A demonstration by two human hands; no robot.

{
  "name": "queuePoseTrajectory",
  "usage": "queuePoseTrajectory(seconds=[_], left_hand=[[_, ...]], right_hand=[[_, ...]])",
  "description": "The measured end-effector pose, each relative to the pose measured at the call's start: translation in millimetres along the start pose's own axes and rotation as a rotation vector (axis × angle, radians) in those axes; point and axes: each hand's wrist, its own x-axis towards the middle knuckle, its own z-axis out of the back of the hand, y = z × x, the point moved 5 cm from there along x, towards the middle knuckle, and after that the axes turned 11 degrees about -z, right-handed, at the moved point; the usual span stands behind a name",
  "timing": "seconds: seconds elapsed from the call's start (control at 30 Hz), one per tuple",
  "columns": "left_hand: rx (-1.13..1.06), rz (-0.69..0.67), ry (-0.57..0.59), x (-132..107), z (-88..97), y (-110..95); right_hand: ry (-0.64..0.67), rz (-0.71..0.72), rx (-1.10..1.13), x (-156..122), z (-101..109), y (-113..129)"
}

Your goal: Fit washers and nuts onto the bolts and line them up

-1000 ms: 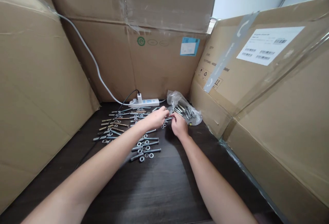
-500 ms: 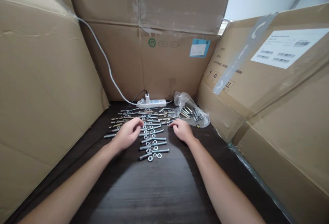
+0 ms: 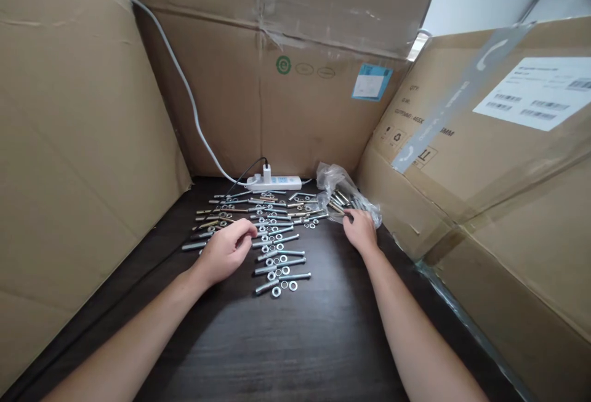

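Observation:
Several metal bolts [image 3: 277, 241] with washers and nuts lie in rows on the dark wooden table [image 3: 295, 340]. My left hand [image 3: 226, 249] rests on the table at the left edge of these rows, fingers loosely curled, with nothing visible in them. My right hand [image 3: 360, 229] reaches to the right and touches the clear plastic bag of bolts [image 3: 344, 196]; its fingertips are at the bag's mouth and I cannot make out whether they hold a bolt.
Large cardboard boxes wall the table on the left [image 3: 69, 143], back [image 3: 286, 82] and right [image 3: 498, 162]. A white power strip [image 3: 274, 183] with a plug and a white cable [image 3: 184, 94] lies against the back box.
Both hands left the middle of the bolt rows. My left hand drew back to the left; my right hand moved right to the plastic bag. The camera shifted slightly.

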Motion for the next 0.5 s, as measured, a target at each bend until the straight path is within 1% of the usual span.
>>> queuePoseTrajectory(seconds=[0.1, 0.2, 0.37, 0.5], left_hand=[[-0.013, -0.011, 0.017, 0, -1.9, -2], [-0.023, -0.021, 0.038, 0, -4.2, -4], [-0.027, -0.024, 0.041, -1, -4.0, -4], [-0.029, -0.012, 0.049, -1, -4.3, -3]], right_hand=[[0.006, -0.017, -0.038, 1, -3, -1], [-0.001, -0.048, -0.070, 2, 0, -5], [-0.059, -0.165, -0.118, 4, 11, -16], [-0.030, -0.224, -0.133, 3, 11, -19]])
